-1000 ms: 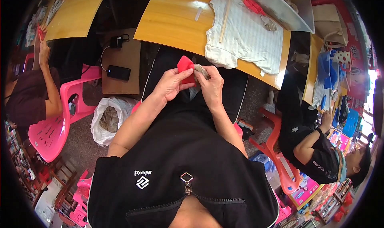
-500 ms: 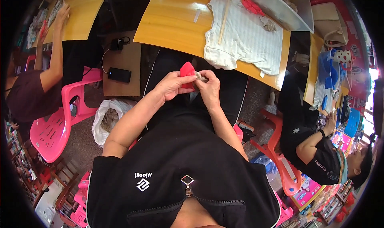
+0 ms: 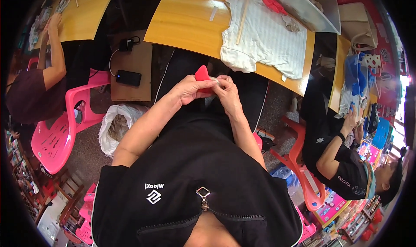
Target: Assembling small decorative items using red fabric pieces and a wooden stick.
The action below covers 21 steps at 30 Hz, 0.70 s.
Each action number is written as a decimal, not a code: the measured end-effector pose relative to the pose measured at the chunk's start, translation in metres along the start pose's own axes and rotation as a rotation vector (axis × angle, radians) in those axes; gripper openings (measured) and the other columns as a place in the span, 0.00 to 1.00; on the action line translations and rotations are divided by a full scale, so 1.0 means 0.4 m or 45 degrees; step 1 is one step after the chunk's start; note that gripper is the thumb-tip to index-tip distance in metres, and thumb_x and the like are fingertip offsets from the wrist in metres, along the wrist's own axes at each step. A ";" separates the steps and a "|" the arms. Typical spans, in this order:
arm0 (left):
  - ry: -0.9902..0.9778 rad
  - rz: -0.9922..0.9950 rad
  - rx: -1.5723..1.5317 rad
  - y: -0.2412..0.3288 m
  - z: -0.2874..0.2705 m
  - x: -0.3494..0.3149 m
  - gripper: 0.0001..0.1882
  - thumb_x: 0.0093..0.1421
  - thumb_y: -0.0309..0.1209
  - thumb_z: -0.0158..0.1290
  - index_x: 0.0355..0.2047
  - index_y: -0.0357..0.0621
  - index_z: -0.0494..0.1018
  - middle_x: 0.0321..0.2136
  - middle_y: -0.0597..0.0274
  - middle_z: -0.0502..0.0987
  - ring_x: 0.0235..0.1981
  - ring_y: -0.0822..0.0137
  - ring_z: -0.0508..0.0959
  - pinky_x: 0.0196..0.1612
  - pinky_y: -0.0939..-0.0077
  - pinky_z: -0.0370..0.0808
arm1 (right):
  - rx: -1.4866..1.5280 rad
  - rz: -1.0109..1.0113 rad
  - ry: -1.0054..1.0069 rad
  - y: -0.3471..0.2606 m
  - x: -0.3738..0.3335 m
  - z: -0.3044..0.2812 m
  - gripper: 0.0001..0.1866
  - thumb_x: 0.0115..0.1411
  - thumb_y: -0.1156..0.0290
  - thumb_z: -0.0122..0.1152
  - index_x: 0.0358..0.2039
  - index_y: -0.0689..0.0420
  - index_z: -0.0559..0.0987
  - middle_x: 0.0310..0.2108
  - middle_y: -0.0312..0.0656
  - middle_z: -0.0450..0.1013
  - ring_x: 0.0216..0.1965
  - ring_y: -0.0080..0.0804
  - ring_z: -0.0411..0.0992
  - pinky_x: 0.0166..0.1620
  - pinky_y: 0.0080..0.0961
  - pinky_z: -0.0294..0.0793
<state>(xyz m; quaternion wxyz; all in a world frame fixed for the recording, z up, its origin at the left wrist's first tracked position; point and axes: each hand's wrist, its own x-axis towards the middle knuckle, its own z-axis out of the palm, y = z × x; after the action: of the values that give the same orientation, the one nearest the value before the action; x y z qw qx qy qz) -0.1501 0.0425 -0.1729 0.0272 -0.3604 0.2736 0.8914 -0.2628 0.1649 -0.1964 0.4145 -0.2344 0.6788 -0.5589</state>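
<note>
Close to the table's front edge, over my lap, my two hands meet. My left hand [image 3: 190, 90] is closed on a folded red cloth piece [image 3: 202, 73], its tip standing up past my fingers. My right hand [image 3: 228, 94] pinches a small whitish scrap [image 3: 215, 80] against the red cloth; my fingers cover most of it. Ahead on the yellow table [image 3: 186, 24] lies a white striped garment [image 3: 271, 39] with a thin wooden stick [image 3: 243, 19] across it. More red cloth [image 3: 274, 5] and a crumpled beige scrap [image 3: 290, 24] rest at its far side.
A clear plastic bin [image 3: 305, 13] stands at the table's far right. On the floor to my left are a white sack [image 3: 108, 128] and a pink chair [image 3: 52, 145]; a phone [image 3: 128, 77] lies on cardboard [image 3: 141, 60]. Co-workers [image 3: 30, 95] sit left and right [image 3: 342, 169].
My right fingers have closed further over the whitish scrap; the red cloth stays in my left hand. The co-workers' hands on both sides have shifted.
</note>
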 end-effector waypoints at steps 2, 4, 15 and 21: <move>-0.011 0.020 0.079 0.007 0.009 -0.006 0.14 0.57 0.33 0.59 0.42 0.41 0.74 0.41 0.61 0.76 0.43 0.65 0.76 0.46 0.67 0.76 | 0.072 0.019 0.063 -0.002 0.003 0.012 0.10 0.53 0.75 0.62 0.37 0.59 0.82 0.37 0.37 0.68 0.37 0.26 0.68 0.41 0.20 0.69; -0.036 0.099 -0.047 0.013 0.015 -0.005 0.16 0.59 0.35 0.56 0.44 0.41 0.72 0.43 0.61 0.74 0.43 0.66 0.76 0.46 0.67 0.76 | 0.213 -0.020 0.163 -0.010 0.007 0.019 0.10 0.54 0.75 0.62 0.38 0.59 0.82 0.38 0.38 0.70 0.40 0.26 0.69 0.42 0.20 0.69; 0.097 0.239 -0.191 -0.004 0.028 0.007 0.16 0.60 0.35 0.55 0.45 0.42 0.70 0.42 0.61 0.75 0.43 0.67 0.76 0.46 0.64 0.76 | -0.070 -0.129 0.347 -0.068 0.007 0.018 0.09 0.53 0.77 0.62 0.36 0.63 0.78 0.28 0.34 0.74 0.30 0.17 0.70 0.34 0.15 0.70; 0.059 0.167 -0.219 -0.004 0.018 0.009 0.14 0.60 0.36 0.55 0.43 0.43 0.73 0.40 0.62 0.76 0.43 0.68 0.76 0.49 0.65 0.74 | 0.065 0.007 0.176 -0.032 0.018 0.004 0.09 0.53 0.73 0.64 0.33 0.65 0.80 0.31 0.38 0.72 0.31 0.26 0.71 0.35 0.21 0.70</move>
<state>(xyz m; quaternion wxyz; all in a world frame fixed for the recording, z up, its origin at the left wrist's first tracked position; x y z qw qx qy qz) -0.1570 0.0470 -0.1718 -0.0686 -0.3632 0.2196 0.9029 -0.2674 0.1549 -0.1863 0.3741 -0.1827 0.6920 -0.5897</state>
